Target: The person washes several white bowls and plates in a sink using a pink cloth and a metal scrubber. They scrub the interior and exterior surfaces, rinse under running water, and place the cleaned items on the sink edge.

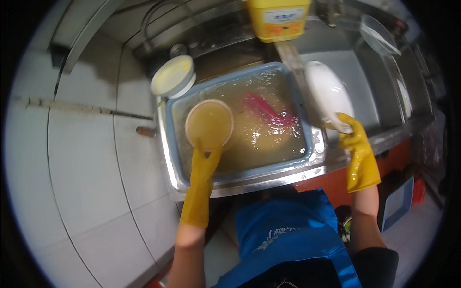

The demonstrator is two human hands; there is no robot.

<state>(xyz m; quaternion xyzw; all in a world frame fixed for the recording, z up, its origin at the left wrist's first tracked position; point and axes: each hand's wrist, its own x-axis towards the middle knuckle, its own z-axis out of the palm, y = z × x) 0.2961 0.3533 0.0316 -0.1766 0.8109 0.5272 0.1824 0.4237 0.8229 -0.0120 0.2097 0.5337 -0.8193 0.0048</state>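
Note:
Both my hands wear yellow rubber gloves. My left hand [206, 156] grips the near rim of a round bowl [210, 124] that sits in murky water in a blue plastic tub [245, 175]; its fingertips are partly under the water. Off to the right, my right hand [356, 151] holds a white oval dish [329, 90] by its near end, tilted over the divider between the tub and the sink basin. A pink cloth or glove [266, 108] lies in the water, partly submerged. On the tub's far left corner rests a white bowl [173, 77] with yellow residue inside.
A yellow plastic container [279, 19] with a label stands behind the tub. To the right is a stainless steel sink basin [363, 104], with a clear plastic bowl [378, 36] at its back. A tiled wall [86, 151] borders the left. A grey-blue crate [398, 205] stands low at right.

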